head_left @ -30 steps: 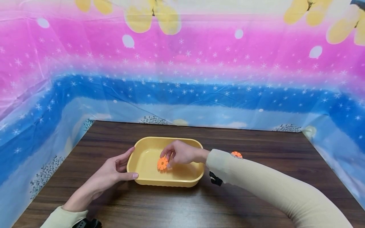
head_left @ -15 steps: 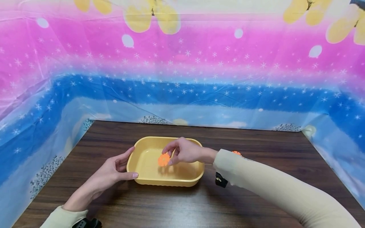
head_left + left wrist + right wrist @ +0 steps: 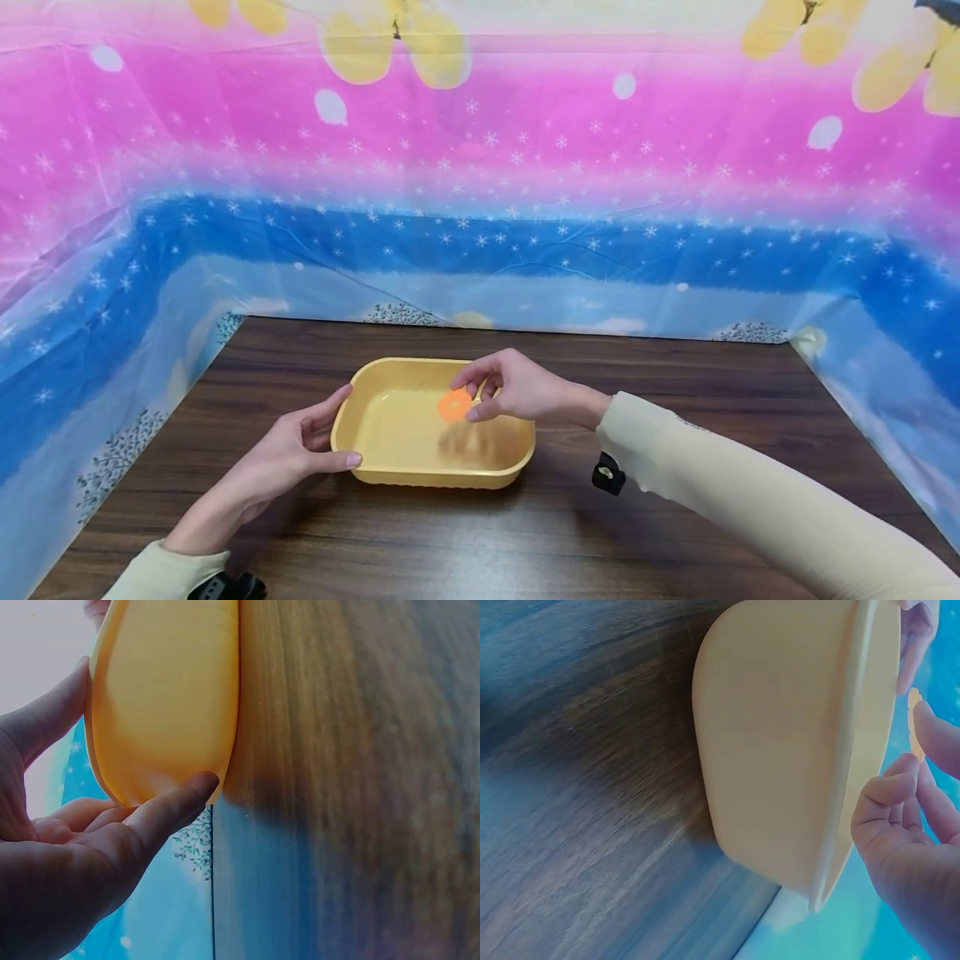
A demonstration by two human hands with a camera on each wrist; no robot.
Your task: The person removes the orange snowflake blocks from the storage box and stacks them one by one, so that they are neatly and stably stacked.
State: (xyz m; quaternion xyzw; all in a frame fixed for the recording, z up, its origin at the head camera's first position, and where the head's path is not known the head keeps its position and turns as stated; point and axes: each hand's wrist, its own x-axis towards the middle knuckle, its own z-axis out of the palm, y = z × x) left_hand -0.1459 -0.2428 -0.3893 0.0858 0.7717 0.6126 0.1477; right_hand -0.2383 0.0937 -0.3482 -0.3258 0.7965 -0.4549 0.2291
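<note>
A yellow plastic basin [image 3: 435, 477] stands on the table, its inside floor bare in the head view. My left hand [image 3: 300, 454] grips its left end, thumb over the near rim and fingers along the far side; the left wrist view shows that thumb [image 3: 176, 801] against the wall. Between thumb and fingertips my right hand [image 3: 525, 387] pinches an orange notched disc [image 3: 454, 405], a flat flower-like building piece. Hand and disc are raised over the basin's right half, with a shadow below. In the right wrist view the disc [image 3: 916, 724] appears edge-on, above the rim.
A dark wood-grain table [image 3: 675, 371] carries the basin. Around its back and sides hangs a printed cloth [image 3: 480, 192] with pink and blue bands. My right sleeve [image 3: 720, 467] crosses the table's right side, with a black strap [image 3: 608, 473] under the wrist.
My right hand has lifted the orange disc from low in the basin, up and to the right. Another orange disc beside the right sleeve is now hidden. The left hand stays in place.
</note>
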